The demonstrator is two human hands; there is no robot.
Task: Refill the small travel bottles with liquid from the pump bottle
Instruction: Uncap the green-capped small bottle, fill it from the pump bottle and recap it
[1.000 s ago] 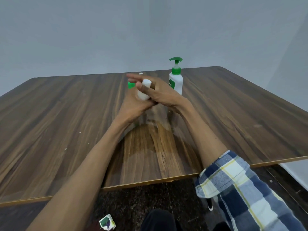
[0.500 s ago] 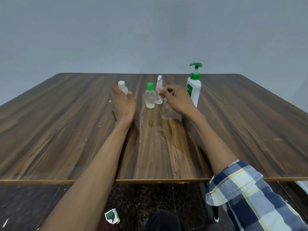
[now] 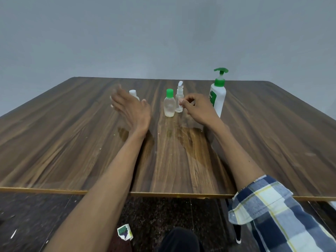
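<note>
Altogether, bottles: four stand upright in a loose row toward the far middle of the table, three small ones and one big pump bottle.
Small bottles, left to right: a white-capped bottle (image 3: 134,94) partly hidden behind the left hand; a clear bottle with a green cap (image 3: 169,103); a slim clear spray bottle (image 3: 179,98) just beside it on the right, touching or nearly so.
Pump bottle (image 3: 217,96): white with a green pump head, standing farthest right, its lower left side hidden by the right hand.
Left hand (image 3: 132,109): fingers spread wide and flat, holding nothing, blurred at the fingertips, raised in front of the white-capped bottle.
Right hand (image 3: 199,110): fingers curled in, thumb and forefinger pinched narrow just beside the spray bottle; whether they touch it I cannot tell.
Arms: two, reaching from the near edge; the left is bare, the right has a rolled plaid sleeve (image 3: 276,211) in blue, white and yellow.
Surface: a dark wood-grain table (image 3: 63,142) with a pale edge strip and a shiny wet-looking patch near the middle.
Room: a plain grey wall (image 3: 163,33) behind; a dark speckled floor (image 3: 36,215) below the near edge.
Other things: one small torn wrapper (image 3: 125,231), white and green, on the floor.
</note>
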